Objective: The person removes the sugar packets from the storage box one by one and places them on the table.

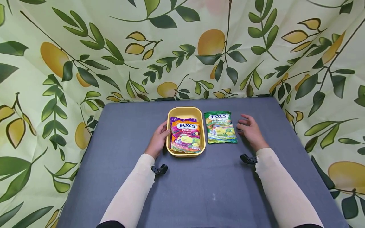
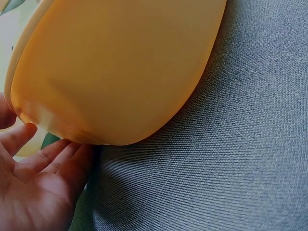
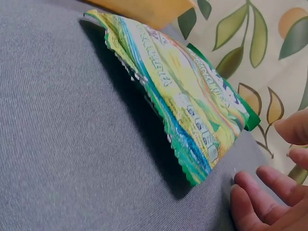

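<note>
A yellow plastic tray sits on the table with an orange FOX'S Fruits candy bag lying in it, on top of a purple bag that shows at the edges. My left hand grips the tray's left side, thumb at the rim and fingers against the outer wall. To the right of the tray lies a green FOX'S Spring Tea candy bag, flat on the cloth. Just past its right edge is my right hand, fingers loosely bent and holding nothing; the right wrist view shows its fingertips apart from the bag's corner.
A grey-blue cloth covers the table. Behind and at both sides hangs a curtain printed with leaves and fruit, meeting the table's back edge a little beyond the tray. Black camera mounts jut inward from both wrists.
</note>
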`<action>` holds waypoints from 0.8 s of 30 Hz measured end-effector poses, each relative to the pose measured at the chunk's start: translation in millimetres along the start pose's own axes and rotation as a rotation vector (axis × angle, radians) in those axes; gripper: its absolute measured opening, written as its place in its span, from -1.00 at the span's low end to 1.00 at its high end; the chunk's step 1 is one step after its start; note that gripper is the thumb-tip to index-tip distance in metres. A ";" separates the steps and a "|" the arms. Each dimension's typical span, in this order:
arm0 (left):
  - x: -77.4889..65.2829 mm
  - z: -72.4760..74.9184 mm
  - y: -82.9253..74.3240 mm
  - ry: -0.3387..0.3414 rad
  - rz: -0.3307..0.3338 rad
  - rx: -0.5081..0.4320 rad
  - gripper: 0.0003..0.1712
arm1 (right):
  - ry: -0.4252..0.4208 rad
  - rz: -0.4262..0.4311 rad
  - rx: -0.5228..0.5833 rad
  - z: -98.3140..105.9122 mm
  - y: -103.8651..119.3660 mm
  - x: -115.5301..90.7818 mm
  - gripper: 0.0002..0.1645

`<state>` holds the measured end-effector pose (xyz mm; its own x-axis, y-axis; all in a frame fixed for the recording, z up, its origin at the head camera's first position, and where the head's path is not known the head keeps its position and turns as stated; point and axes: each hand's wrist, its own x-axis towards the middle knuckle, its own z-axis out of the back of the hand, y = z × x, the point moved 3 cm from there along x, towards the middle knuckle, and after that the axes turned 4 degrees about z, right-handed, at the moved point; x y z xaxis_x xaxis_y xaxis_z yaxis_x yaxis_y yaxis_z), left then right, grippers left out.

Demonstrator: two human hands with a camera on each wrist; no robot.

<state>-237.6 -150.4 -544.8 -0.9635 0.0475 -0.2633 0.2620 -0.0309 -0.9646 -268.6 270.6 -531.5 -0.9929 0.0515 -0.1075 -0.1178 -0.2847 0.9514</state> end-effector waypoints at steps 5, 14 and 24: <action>1.8 0.1 -2.1 0.003 0.005 0.004 -0.36 | -0.027 0.027 -0.029 -1.2 7.4 -1.1 -0.16; 1.6 2.1 -0.5 0.015 -0.001 -0.020 -0.35 | 0.068 0.106 0.011 -33.2 38.1 -10.2 -0.16; 3.2 0.5 0.7 0.024 -0.029 -0.038 -0.36 | 0.278 0.121 0.190 -89.2 81.2 -30.0 -0.19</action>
<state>-240.5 -150.8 -546.3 -0.9692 0.0716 -0.2355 0.2367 0.0083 -0.9716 -250.0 160.6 -476.8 -0.9696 -0.2416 -0.0398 -0.0190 -0.0879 0.9959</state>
